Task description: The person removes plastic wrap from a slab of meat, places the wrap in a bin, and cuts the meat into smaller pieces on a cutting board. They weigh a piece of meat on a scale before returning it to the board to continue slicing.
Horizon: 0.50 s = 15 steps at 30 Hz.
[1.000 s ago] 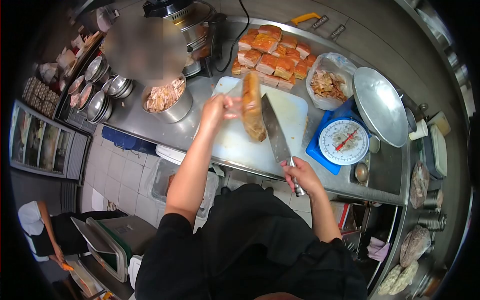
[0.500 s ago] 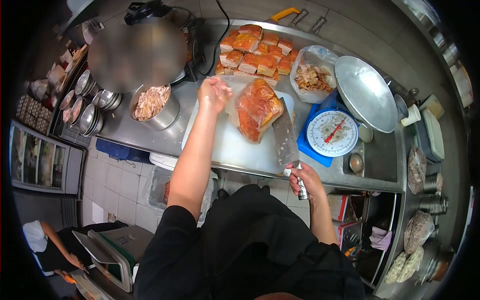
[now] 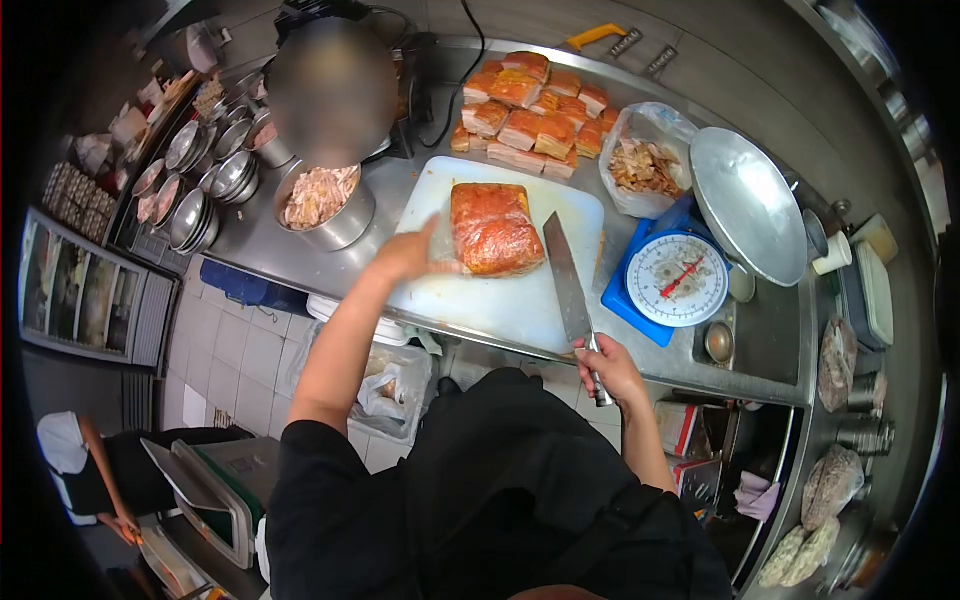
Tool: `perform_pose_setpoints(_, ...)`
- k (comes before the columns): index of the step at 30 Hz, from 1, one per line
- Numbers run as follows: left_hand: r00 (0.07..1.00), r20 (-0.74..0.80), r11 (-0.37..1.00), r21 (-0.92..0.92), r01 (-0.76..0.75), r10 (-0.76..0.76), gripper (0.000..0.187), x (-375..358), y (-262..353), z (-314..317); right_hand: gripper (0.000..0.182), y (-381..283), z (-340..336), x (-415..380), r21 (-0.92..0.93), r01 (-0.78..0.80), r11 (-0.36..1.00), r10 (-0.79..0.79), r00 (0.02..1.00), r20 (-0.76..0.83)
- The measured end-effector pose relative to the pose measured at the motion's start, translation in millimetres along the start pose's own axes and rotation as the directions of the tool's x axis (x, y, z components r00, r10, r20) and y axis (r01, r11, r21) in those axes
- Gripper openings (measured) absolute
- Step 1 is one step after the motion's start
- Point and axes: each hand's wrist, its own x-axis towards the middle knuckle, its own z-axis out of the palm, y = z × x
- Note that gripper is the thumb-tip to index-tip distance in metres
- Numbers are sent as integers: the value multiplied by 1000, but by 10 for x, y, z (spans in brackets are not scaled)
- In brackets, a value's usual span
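Observation:
A slab of roasted pork [image 3: 494,228] with orange crackling lies flat on the white cutting board [image 3: 500,290]. My left hand [image 3: 408,254] rests on the board at the slab's left edge, fingers touching it. My right hand [image 3: 610,368] grips the handle of a cleaver [image 3: 566,280], whose blade lies over the board just right of the slab, tip pointing away from me.
Stacked roast pork pieces [image 3: 530,112] sit behind the board. A bag of chopped meat [image 3: 645,165], a blue scale [image 3: 680,280] with its pan [image 3: 750,205], a metal pot of meat [image 3: 322,205] and stacked bowls [image 3: 195,185] surround it. Another person crouches at the lower left [image 3: 95,470].
The pork slab, held upright and then tilted in my left hand, now lies flat on the board. My left hand has dropped to its left edge. The cleaver has stayed to the right.

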Motion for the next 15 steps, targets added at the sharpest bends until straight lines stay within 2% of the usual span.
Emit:
perform_pose_setpoints(2,978,206,985,164,-55,21,58,-95,138,43,26,-21,-2,44,-29,6,1000,-7,1000,-17)
perform_pose_setpoints(3,980,201,986,163,-48,14,58,-51,126,65,26,-39,-7,78,-77,28,997,-31,999,-33)
perform_pose_setpoints(5,994,86,982,181,52,-69,37,116,36,179,27,-94,1,141,-127,52,991,-58,997,-45)
perform_pose_setpoints(6,994,83,982,181,54,-71,37,157,-26,260,27,-127,10,173,-167,75,983,-83,996,-43)
perform_pose_setpoints(8,968,-214,989,-99,109,-128,23,262,-130,419,27,-163,31,205,-207,102,973,-113,993,-41)
perform_pose_setpoints(9,968,-220,990,-96,104,-123,23,316,-138,490,27,-180,56,232,-259,108,960,-120,992,-32)
perform_pose_setpoints(11,845,-534,877,-415,-241,-21,22,395,-28,638,27,-184,110,270,-302,113,947,-128,991,-33)
perform_pose_setpoints(12,890,-412,803,-588,-96,-196,20,307,276,368,28,-174,139,283,-299,116,947,-133,991,-35)
perform_pose_setpoints(13,892,-410,803,-588,-97,-192,20,325,388,232,28,-163,154,293,-298,118,947,-135,990,-36)
perform_pose_setpoints(14,869,-475,792,-579,-191,-138,21,403,451,110,28,-166,151,311,-208,99,973,-107,994,-26)
perform_pose_setpoints(15,838,-538,775,-565,-281,-88,22,455,517,0,28,-190,151,311,-209,97,973,-105,994,-28)
